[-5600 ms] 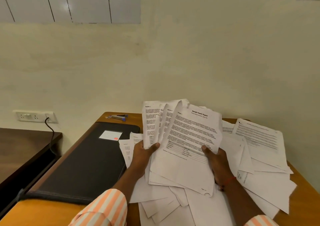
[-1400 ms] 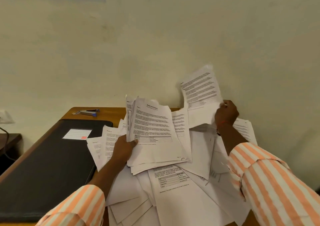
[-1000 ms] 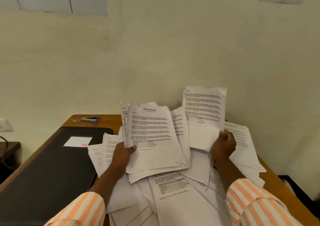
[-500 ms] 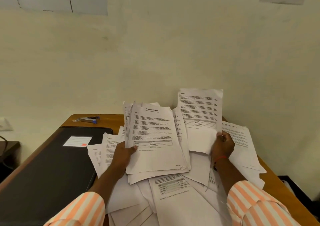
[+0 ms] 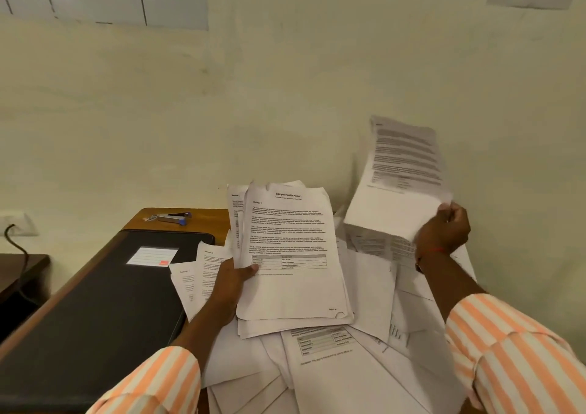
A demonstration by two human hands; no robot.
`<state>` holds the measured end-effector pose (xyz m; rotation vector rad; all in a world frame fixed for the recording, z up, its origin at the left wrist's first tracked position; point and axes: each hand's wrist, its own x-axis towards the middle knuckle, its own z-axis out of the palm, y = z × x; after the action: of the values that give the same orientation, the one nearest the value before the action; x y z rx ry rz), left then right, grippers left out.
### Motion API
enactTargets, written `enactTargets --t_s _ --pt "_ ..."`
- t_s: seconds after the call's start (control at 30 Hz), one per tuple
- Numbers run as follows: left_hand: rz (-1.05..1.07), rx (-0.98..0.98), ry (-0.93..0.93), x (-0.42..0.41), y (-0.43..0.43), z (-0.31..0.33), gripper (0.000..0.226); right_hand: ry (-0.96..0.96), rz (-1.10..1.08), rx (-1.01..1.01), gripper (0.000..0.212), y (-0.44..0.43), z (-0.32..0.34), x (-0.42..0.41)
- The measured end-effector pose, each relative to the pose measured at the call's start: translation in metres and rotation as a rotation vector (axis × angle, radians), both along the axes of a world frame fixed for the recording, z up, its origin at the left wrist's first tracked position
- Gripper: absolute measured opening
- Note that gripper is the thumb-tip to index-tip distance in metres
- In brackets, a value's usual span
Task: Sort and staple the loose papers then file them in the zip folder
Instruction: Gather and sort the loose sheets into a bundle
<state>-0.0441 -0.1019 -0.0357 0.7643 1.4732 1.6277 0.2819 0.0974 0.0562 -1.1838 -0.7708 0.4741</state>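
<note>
Our left grip (image 5: 229, 287) clasped a stack (image 5: 291, 248), thumb on top; our right grip (image 5: 444, 231) pinched one sheet (image 5: 396, 201) above the pile (image 5: 348, 378) covering the right half of the surface (image 5: 207, 222). The folder (image 5: 95, 312) lay along its left edge, the stapler (image 5: 171, 217) beyond, at the far edge.

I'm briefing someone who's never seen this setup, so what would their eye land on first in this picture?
The white heap of loose papers covering the right half of the desk. Above it, the left hand holds a sheaf headed Sample Health Report, and the right hand pinches a single blurred sheet raised at the right. The black zip folder lies at left, a stapler beyond it.
</note>
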Motion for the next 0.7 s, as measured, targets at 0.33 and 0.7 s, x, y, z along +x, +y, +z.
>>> enactTargets --t_s 0.33,0.7 --pt "-0.027 0.038 -0.096 0.001 -0.009 0.005 0.04 -0.125 0.181 -0.134 0.019 -0.038 -0.058 -0.033" --pt "-0.105 0.065 -0.081 0.01 -0.009 0.022 0.034 -0.183 0.767 -0.221 0.016 -0.089 -0.059 -0.071"
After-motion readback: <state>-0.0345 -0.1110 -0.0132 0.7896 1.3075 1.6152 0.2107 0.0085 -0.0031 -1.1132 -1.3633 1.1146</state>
